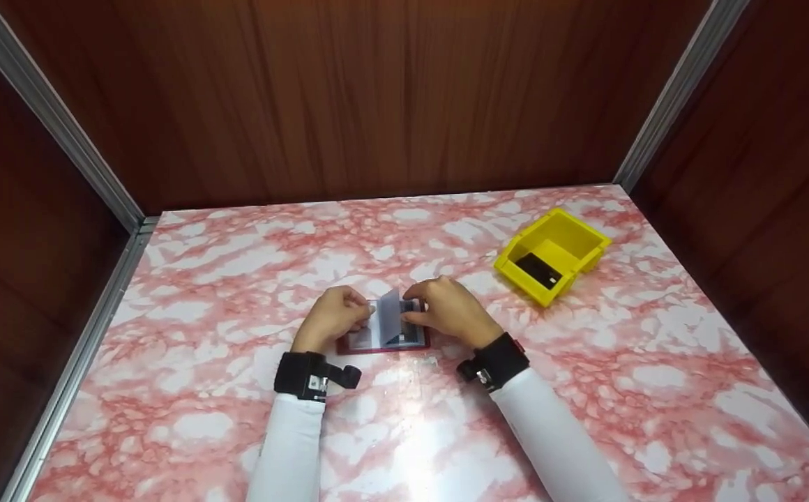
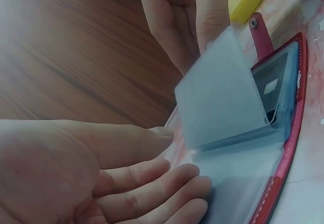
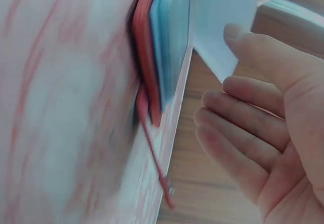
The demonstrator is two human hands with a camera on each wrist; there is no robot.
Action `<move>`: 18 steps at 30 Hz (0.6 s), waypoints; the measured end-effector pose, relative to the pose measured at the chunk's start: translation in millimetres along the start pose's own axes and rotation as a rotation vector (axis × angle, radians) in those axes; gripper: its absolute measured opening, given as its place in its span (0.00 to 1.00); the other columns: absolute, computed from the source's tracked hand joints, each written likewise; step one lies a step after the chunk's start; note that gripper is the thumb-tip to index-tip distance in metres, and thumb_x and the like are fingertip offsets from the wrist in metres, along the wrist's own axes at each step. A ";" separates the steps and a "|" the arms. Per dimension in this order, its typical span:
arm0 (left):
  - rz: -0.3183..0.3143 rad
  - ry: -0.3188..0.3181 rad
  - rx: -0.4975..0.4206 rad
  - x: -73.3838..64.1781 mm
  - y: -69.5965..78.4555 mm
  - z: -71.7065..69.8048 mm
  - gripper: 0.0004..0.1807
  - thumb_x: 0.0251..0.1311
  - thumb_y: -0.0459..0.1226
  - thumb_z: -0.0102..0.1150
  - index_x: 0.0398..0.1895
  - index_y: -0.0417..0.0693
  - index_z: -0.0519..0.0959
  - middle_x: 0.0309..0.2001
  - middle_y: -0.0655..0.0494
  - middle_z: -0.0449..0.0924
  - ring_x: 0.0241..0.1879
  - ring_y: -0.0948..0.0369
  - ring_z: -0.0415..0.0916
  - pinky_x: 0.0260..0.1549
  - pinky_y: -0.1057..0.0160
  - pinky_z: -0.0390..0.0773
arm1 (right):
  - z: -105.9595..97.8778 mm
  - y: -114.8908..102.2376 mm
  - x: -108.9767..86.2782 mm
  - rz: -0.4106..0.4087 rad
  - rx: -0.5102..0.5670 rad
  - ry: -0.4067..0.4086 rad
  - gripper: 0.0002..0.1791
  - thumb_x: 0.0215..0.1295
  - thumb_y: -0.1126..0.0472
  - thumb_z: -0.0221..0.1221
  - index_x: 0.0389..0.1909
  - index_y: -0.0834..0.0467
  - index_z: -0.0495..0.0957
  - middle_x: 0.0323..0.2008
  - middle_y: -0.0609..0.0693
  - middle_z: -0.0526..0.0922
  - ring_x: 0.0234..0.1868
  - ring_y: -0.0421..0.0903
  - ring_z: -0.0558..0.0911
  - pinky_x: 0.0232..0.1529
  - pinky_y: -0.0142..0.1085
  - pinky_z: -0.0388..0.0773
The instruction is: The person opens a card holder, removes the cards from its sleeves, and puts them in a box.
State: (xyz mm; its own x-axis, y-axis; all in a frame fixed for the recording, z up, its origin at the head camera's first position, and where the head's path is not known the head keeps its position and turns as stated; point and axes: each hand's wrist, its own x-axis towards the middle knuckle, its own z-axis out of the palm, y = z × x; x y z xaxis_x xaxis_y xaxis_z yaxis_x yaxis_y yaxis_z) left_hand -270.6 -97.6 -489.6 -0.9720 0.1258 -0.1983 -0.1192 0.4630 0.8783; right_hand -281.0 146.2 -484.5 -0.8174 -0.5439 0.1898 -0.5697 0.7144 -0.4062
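A card holder (image 1: 385, 351) with a red cover and clear plastic sleeves lies spread on the table between both hands. One translucent sleeve (image 2: 220, 92) stands up from its middle, and a dark card or pocket (image 2: 271, 84) shows behind it. At the left page is my left hand (image 1: 331, 317), its fingers loosely bent with the fingertips right at the plastic. My right hand (image 1: 457, 310) is over the right side, thumb and fingers apart. In the right wrist view its thumb (image 3: 258, 49) overlaps the raised sleeve. A red snap strap (image 2: 261, 39) sticks out from the cover.
A yellow bin (image 1: 568, 240) stands at the back right of the red-and-white marbled table (image 1: 237, 265), with a black flat object (image 1: 538, 270) inside. Dark wood panels (image 1: 376, 104) with metal corner posts rise around the table.
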 end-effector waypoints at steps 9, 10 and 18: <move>0.000 0.051 -0.119 -1.8 -2.4 -10.6 0.06 0.71 0.31 0.64 0.46 0.36 0.81 0.33 0.55 0.81 0.36 0.58 0.85 0.38 0.65 0.88 | 11.9 -18.4 1.1 -0.136 0.000 -0.012 0.17 0.71 0.51 0.73 0.50 0.59 0.91 0.46 0.54 0.94 0.47 0.51 0.93 0.51 0.47 0.92; -0.001 0.054 -0.123 -1.9 -2.7 -11.9 0.06 0.71 0.30 0.64 0.46 0.35 0.81 0.33 0.55 0.81 0.36 0.58 0.86 0.38 0.65 0.88 | 13.6 -20.3 1.1 -0.149 -0.008 -0.021 0.16 0.71 0.51 0.72 0.50 0.59 0.90 0.46 0.53 0.94 0.46 0.50 0.93 0.50 0.46 0.92; 0.008 0.096 -0.110 -0.2 -11.6 -21.1 0.07 0.70 0.30 0.63 0.47 0.34 0.82 0.35 0.49 0.86 0.35 0.59 0.86 0.39 0.65 0.89 | 27.4 -29.9 1.8 -0.261 -0.041 -0.151 0.14 0.77 0.55 0.68 0.57 0.55 0.90 0.56 0.51 0.91 0.58 0.48 0.90 0.60 0.42 0.90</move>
State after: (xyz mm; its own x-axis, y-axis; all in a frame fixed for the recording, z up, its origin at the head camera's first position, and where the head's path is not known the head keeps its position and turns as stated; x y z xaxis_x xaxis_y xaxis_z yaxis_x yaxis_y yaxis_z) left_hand -273.3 -121.5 -490.6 -0.9873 0.0417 -0.1532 -0.1279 0.3624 0.9232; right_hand -263.1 111.8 -496.5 -0.6229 -0.7685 0.1465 -0.7642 0.5575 -0.3243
